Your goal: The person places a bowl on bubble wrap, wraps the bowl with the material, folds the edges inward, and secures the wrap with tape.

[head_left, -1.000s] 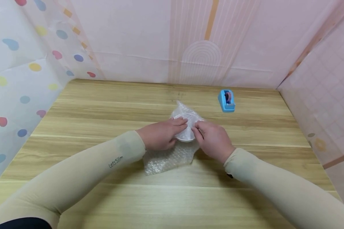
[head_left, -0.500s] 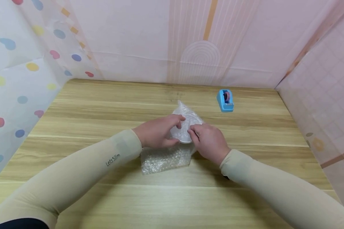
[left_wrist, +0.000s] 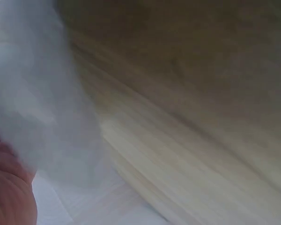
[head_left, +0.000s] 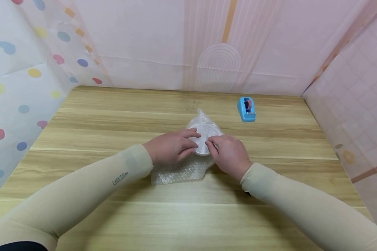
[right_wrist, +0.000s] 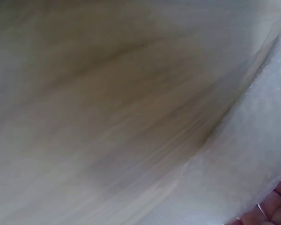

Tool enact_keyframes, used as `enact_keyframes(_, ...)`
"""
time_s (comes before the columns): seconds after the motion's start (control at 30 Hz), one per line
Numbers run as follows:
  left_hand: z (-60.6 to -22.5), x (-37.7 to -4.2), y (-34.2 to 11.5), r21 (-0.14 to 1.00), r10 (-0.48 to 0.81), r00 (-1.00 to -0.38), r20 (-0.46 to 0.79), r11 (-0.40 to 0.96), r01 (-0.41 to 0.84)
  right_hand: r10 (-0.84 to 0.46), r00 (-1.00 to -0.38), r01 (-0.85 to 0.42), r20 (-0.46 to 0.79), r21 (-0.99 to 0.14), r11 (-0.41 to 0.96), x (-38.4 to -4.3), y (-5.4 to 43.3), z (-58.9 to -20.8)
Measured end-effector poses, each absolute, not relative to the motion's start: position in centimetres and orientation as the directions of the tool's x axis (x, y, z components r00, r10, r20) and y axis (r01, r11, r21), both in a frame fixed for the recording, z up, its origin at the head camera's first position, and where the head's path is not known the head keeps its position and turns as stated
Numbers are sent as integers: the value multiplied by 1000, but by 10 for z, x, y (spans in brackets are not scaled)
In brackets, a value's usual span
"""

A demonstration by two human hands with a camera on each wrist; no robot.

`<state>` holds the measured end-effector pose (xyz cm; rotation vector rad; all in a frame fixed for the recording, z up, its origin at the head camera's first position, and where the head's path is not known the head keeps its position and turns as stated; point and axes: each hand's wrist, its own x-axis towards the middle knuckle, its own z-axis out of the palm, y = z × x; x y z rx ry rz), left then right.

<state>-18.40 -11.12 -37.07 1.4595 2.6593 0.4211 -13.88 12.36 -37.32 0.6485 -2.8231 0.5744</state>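
Note:
A round white dish (head_left: 202,153), partly covered by clear bubble wrap (head_left: 179,172), sits in the middle of the table. Only its near rim shows plainly; whether it is a plate or a bowl I cannot tell. My left hand (head_left: 171,146) rests at the dish's left side, its fingers reaching over the wrap. On the right, my right hand (head_left: 230,155) pinches the wrap between thumb and curled fingers above the dish. Blurred wrap (left_wrist: 47,117) fills the left part of the left wrist view. In the right wrist view, curled fingers (right_wrist: 271,206) lie against the film.
A blue tape dispenser (head_left: 246,110) with a pinkish roll stands at the back right of the wooden table (head_left: 188,216). Patterned sheets (head_left: 144,45) hang behind the table and along both sides.
My left hand has lifted from flat on the wrapped dish, spread its thumb, then settled at the left side. The near flap of bubble wrap has drawn back slightly. My right hand keeps its pinch.

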Motion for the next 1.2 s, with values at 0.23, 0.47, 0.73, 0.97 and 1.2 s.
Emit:
enact_keyframes(0.23,-369,-185,-115,246,831,-556,-17,543,803,-461,-850,-526,256,-367,767,-141,129,-371)
enact_keyframes(0.47,-368,-186,-114,207,823,-564,-63,564,800,-645,-762,-629,62,-310,713,-141,154,-358)
enact_keyframes(0.73,-373,-184,-116,101,843,-538,4,535,839,-716,-695,-718,69,-124,685,-141,161,-373)
enact_keyframes(0.97,-372,-175,-114,111,805,-578,133,567,816,-722,-684,-729,105,-121,674,-139,159,-376)
enact_keyframes(1.2,-368,-172,-112,138,796,-580,171,564,814,-719,-688,-726,100,-105,680,-139,155,-378)
